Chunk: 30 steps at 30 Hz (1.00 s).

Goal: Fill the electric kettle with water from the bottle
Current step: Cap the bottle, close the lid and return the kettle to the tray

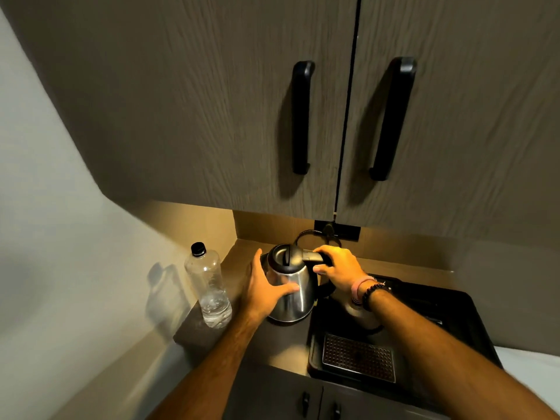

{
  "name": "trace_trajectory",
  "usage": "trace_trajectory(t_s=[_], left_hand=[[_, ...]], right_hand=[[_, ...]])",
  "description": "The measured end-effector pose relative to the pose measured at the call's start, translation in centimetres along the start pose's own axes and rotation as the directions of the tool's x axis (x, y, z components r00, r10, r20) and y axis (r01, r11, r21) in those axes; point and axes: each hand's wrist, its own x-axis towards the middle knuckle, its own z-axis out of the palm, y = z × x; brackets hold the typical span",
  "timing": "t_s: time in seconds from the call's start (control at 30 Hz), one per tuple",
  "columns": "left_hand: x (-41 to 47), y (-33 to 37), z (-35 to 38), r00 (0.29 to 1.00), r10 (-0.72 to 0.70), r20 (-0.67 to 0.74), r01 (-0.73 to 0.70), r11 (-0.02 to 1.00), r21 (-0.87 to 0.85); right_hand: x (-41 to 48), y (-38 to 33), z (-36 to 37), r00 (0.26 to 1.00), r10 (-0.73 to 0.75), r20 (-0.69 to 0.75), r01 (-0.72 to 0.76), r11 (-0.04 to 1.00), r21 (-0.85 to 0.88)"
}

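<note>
A steel electric kettle (298, 291) with a black lid stands on the brown counter, its lid down. My right hand (339, 266) grips its black handle from above. My left hand (266, 287) rests against the kettle's left side, thumb and fingers spread around the steel body. A clear plastic bottle (209, 287) with a black cap stands upright to the left of the kettle, near the wall. It holds a little water at the bottom and its cap is on.
A black tray (454, 316) with a metal grid insert (359, 357) sits right of the kettle. A second steel object (363, 316) stands on it under my right wrist. Cabinet doors with black handles (301, 116) hang overhead. A cord and wall socket (330, 230) are behind the kettle.
</note>
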Motion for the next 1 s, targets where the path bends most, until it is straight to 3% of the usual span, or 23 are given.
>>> trace_trajectory(t_s=[0.4, 0.77, 0.93, 1.0], left_hand=[[-0.6, 6.9, 8.8, 0.978, 0.087, 0.188, -0.092, 0.996, 0.015], [-1.3, 7.9, 12.7, 0.961, 0.071, 0.267, -0.088, 0.995, 0.053], [-1.4, 8.1, 12.7, 0.957, 0.063, 0.284, -0.09, 0.992, 0.084], [-1.7, 8.0, 12.6, 0.953, 0.075, 0.293, -0.108, 0.989, 0.1]], right_hand=[[-5.3, 6.1, -9.3, 0.979, 0.162, -0.125, -0.157, 0.987, 0.044], [-7.7, 10.1, -10.7, 0.954, 0.271, -0.128, -0.262, 0.961, 0.082], [-8.5, 10.6, -10.0, 0.931, 0.3, -0.211, -0.289, 0.954, 0.081], [-9.6, 10.7, -9.1, 0.909, 0.279, -0.309, -0.286, 0.958, 0.022]])
